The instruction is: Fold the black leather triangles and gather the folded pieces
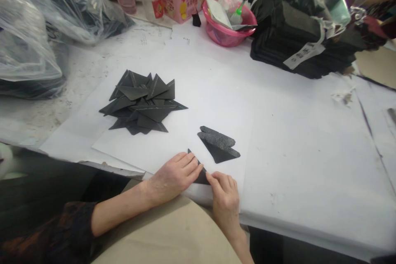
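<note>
A black triangular piece [202, 178] lies at the table's front edge, partly covered by both hands. My left hand [177, 173] rests on it from the left, its fingers pressed together on the piece. From the right, my right hand [225, 192] pinches the piece's edge between thumb and fingers. Just beyond the hands are a black triangular piece [218, 152] and grey-black strips [216, 136] that overlap it. Farther left, a loose heap of black folded triangles [144, 105] sits on white paper.
Clear plastic bags [27, 37] lie at the left. Along the back stand a pink box [179, 0], a pink bowl [224, 35] and a tied stack of black pieces [287, 33] with a white label. White paper [293, 132] covers the tabletop.
</note>
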